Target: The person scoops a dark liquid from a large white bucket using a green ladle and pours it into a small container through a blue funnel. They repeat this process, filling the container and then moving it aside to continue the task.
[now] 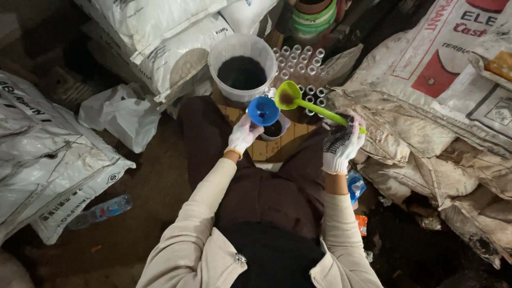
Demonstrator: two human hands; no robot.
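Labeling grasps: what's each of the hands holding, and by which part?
Right hand: green ladle, by its handle end. Left hand: blue funnel, gripped from below near the spout.

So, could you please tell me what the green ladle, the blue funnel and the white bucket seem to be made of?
Green ladle: likely plastic, by its uniform bright colour and smooth, slightly glossy bowl.
Blue funnel: probably plastic too, with saturated colour and a soft sheen.
White bucket: looks like translucent plastic, its thin wall glowing milky around the dark fill.

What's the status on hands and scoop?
Left hand holds blue funnel over small cup. Right hand grips green scoop, soil in bowl. Nothing blocking.
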